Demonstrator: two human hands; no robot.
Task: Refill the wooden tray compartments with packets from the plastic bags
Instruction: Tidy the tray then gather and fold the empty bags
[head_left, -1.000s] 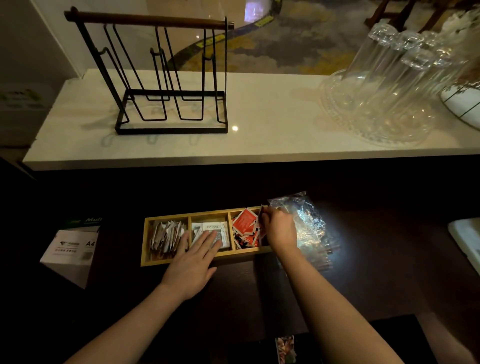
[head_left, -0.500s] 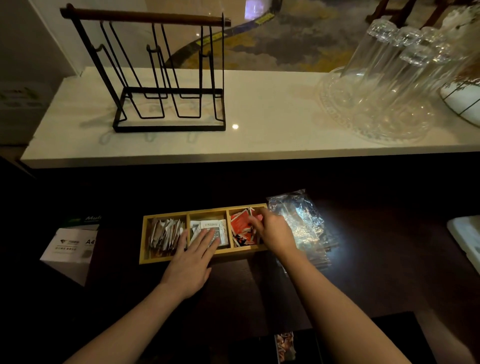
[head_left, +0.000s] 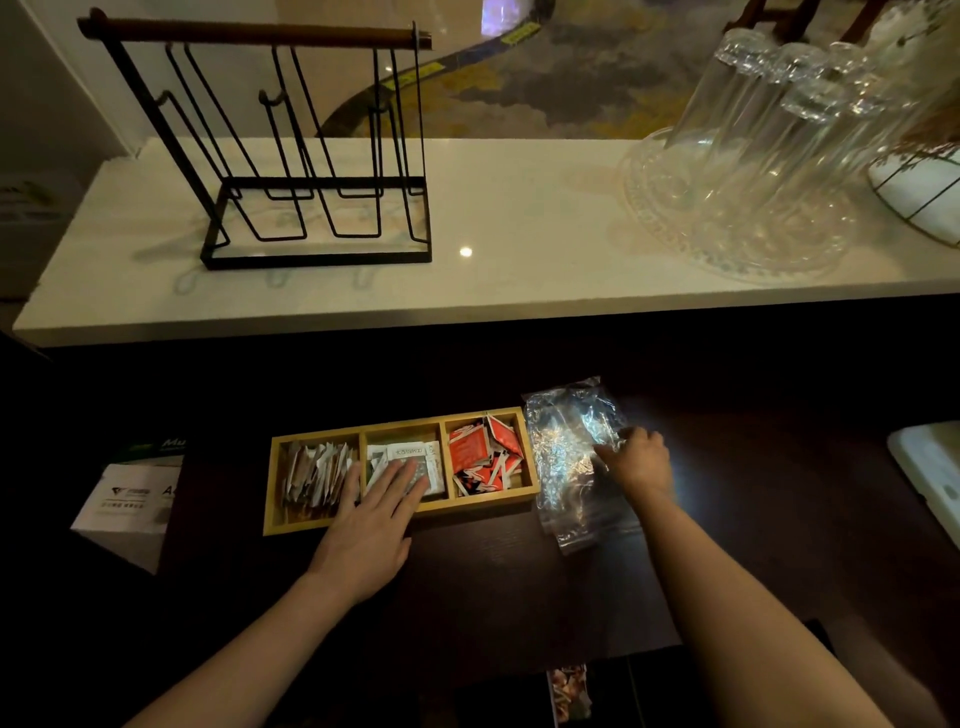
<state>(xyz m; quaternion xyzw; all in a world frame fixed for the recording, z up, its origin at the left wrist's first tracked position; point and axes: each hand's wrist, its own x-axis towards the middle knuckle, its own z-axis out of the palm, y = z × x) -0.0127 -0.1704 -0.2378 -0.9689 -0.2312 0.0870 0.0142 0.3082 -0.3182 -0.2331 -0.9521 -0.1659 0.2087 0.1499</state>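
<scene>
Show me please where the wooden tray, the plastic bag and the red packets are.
wooden tray (head_left: 400, 521): head view, on its bare front wall.
plastic bag (head_left: 563, 447): head view, on the crinkled clear middle.
red packets (head_left: 470, 449): head view, on a packet in the right compartment.

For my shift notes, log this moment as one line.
left hand flat on middle packets | right hand grasping clear plastic bag beside wooden tray | red packets in right compartment

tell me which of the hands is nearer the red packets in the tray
Left, though it's close. The left hand lies flat over the middle compartment, next to the red packets. The right hand is past the wooden tray, on the plastic bags.
</scene>
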